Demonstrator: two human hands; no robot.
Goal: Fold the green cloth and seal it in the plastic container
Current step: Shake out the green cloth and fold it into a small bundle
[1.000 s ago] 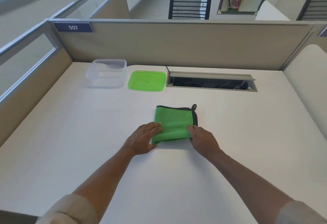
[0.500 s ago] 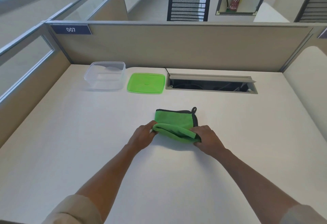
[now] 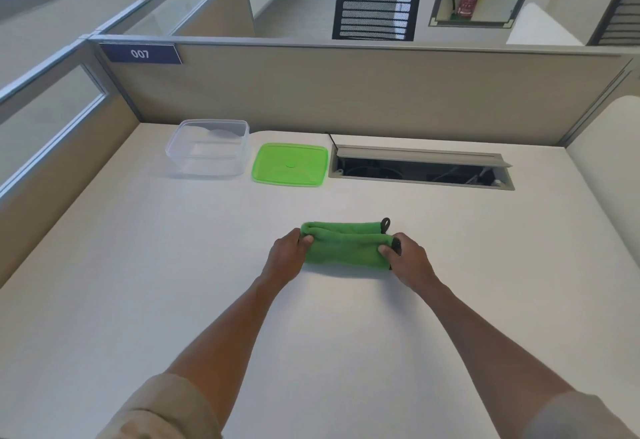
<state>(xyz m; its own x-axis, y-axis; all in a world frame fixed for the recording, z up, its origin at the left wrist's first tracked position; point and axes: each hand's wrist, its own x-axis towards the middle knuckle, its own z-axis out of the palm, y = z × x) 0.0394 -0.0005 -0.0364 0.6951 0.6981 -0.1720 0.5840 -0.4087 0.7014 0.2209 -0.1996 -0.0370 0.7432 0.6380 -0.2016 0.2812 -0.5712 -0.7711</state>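
**Folding nearly finished, packing and sealing not yet begun**

Gripping the bright green microfibre cloth with black edging [image 3: 346, 248] at its two short ends, the person has it gathered into a narrow, thick band lying across the white desk top [image 3: 138, 300], at about twelve o'clock from the body and within easy reach. The left hand [image 3: 287, 258] is curled closed on the nine o'clock end of the band, thumb on top and fingers wrapped beneath. The right hand [image 3: 407, 260] is likewise closed on the three o'clock end, thumb pressed on the upper layer, with a bit of the black trim showing beside it. A small black hanging loop [image 3: 385, 223] pokes out at the far right corner of the cloth.

Judging by the layers visible along the far edge, the cloth is already folded more than once, and this looks like the last fold being laid down or squared up. Whether the layers sit flush underneath cannot be told.

What is left appears to be most of the second half of the task. The clear rectangular plastic container [image 3: 209, 147] stands open and seemingly empty at roughly eleven o'clock, well apart from the cloth. Its green square plastic lid [image 3: 291, 164] lies flat on the desk just beside it, on the container's three o'clock side. So the bundle must yet be lifted, set inside, and the lid pressed on. The folded band looks about as long as the container is wide, so one more fold may be needed for it to fit.
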